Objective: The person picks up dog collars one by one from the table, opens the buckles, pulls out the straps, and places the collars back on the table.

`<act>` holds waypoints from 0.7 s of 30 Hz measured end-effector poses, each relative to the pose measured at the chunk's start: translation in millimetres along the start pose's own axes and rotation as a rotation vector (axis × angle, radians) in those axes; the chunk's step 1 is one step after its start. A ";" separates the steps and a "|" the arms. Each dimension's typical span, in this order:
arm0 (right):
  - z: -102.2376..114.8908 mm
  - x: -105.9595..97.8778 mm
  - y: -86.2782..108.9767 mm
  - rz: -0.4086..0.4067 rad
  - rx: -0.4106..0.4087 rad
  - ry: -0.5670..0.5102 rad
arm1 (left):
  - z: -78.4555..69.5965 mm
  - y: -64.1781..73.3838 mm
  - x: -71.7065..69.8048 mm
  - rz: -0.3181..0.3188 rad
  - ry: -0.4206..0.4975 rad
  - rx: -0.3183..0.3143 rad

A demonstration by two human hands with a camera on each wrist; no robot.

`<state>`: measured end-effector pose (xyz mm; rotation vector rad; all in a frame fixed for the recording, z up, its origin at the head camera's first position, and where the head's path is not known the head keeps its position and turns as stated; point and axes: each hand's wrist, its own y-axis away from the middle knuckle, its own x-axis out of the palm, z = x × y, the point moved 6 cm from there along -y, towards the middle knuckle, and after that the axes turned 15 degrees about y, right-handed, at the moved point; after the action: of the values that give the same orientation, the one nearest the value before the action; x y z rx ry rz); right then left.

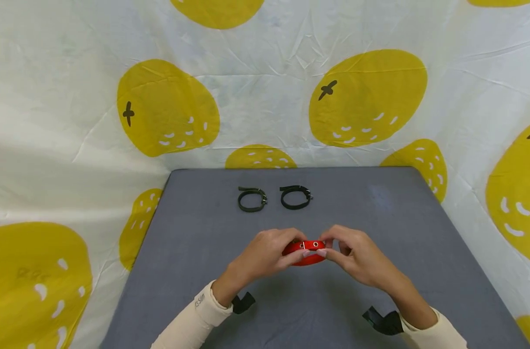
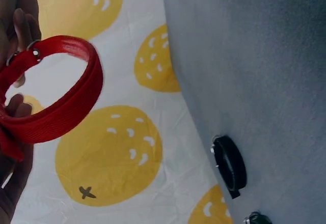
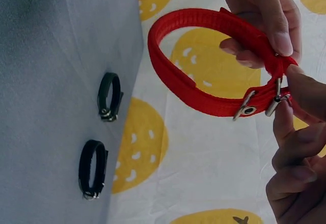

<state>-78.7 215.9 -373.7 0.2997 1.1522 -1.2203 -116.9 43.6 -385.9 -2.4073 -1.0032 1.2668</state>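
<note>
A red collar [image 1: 308, 261] is looped into a ring with its metal buckle [image 3: 246, 105] threaded, held up over the grey table between both hands. My left hand [image 1: 266, 254] pinches the strap from the left, thumb in front and fingers behind. On the other side, my right hand [image 1: 358, 257] pinches the band near the buckle and its metal ring with thumb and fingertips. In the right wrist view a metal-rimmed hole [image 3: 248, 110] shows in the strap beside the buckle. The left wrist view shows the loop's wide red band [image 2: 66, 119] hanging out from the fingers.
Farther back on the grey table [image 1: 203, 228] lie two buckled collars, a dark green one [image 1: 249, 210] at left and a black one [image 1: 294, 207] at right. A white cloth [image 1: 265, 111] with yellow fruit prints hangs behind and beside the table.
</note>
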 end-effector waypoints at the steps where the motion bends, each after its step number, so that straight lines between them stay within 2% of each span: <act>1: -0.2 -0.3 0.6 -0.012 -0.003 0.000 | 1.0 0.8 0.8 -0.001 0.020 -0.004; 5: 0.0 -1.2 2.1 -0.057 -0.021 0.006 | 2.3 4.2 1.4 -0.021 0.088 0.014; 8: 2.4 -1.9 3.0 -0.091 -0.031 0.057 | -0.4 6.0 0.4 -0.028 0.088 0.063; 13: 11.8 -0.7 2.3 -0.086 -0.089 0.159 | -7.5 7.3 1.9 0.001 0.025 0.138; 17: 16.8 0.3 0.3 -0.059 -0.138 0.125 | -10.2 8.5 2.1 -0.011 -0.056 0.164; 21: 16.4 -0.4 0.6 -0.053 -0.140 0.074 | -11.1 8.9 0.3 -0.046 -0.128 0.185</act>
<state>-69.5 204.5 -366.3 0.2108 1.3099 -1.1764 -103.9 38.3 -383.9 -2.1766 -0.9235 1.4450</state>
